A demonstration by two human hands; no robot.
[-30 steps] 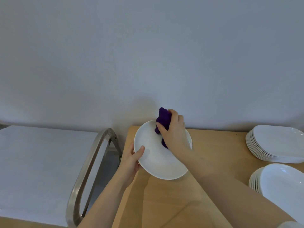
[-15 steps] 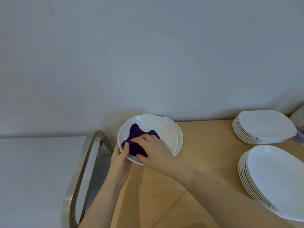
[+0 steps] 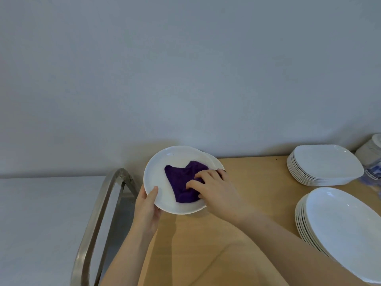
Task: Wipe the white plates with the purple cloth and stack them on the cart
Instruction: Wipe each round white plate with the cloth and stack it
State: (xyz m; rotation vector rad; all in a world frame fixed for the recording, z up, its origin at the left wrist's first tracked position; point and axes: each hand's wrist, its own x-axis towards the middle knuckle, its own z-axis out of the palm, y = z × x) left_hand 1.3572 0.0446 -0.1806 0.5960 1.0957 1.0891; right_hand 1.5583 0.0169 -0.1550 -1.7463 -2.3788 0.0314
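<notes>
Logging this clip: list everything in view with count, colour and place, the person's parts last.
round plate: one, white, held over the table's left end
second plate: one, white, edge showing behind the first
purple cloth: one, lying in the held plate
square plate stack: one, white, far right
oval plate stack: one, white, near right
table: one, light wood
cart: one, metal handle, left
left hand: grips the plate's rim
right hand: fingers press the cloth

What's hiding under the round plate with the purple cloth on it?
Another white plate peeks out from under the round plate at its far right edge. The purple cloth, the right hand and the top plate cover the rest, so whether more lie beneath can't be seen.
</notes>
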